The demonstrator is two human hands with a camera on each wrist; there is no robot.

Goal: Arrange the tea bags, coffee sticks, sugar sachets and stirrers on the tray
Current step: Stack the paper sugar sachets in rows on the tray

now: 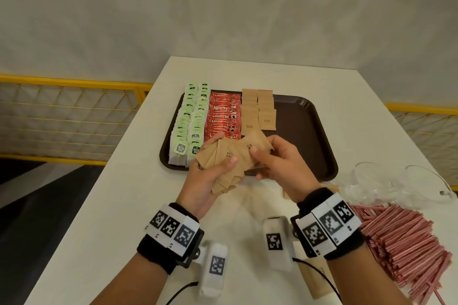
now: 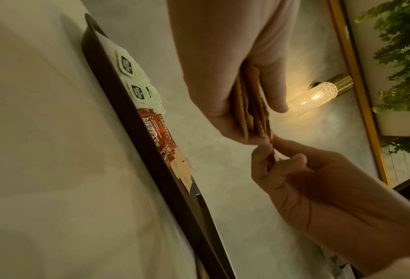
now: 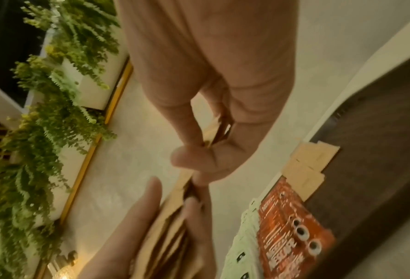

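Note:
A dark brown tray (image 1: 304, 136) lies on the white table. It carries two rows of green tea bags (image 1: 189, 121), a row of red coffee sticks (image 1: 224, 116) and two rows of brown sugar sachets (image 1: 257, 109). Above the tray's near edge my left hand (image 1: 210, 176) grips a fanned stack of brown sugar sachets (image 1: 223, 156). My right hand (image 1: 277, 163) pinches one sachet (image 1: 257, 142) at the stack's right end, thumb on top. In the left wrist view the stack (image 2: 249, 107) sits edge-on between thumb and fingers, and the right hand (image 2: 270, 152) pinches the outer sachet. Pink stirrers (image 1: 401, 242) lie piled at the right.
Two clear glass bowls (image 1: 401, 186) stand on the table right of the tray, behind the stirrers. A brown paper packet (image 1: 314, 277) lies near the front edge. A yellow railing (image 1: 74, 116) runs behind the table's left side. The tray's right half is bare.

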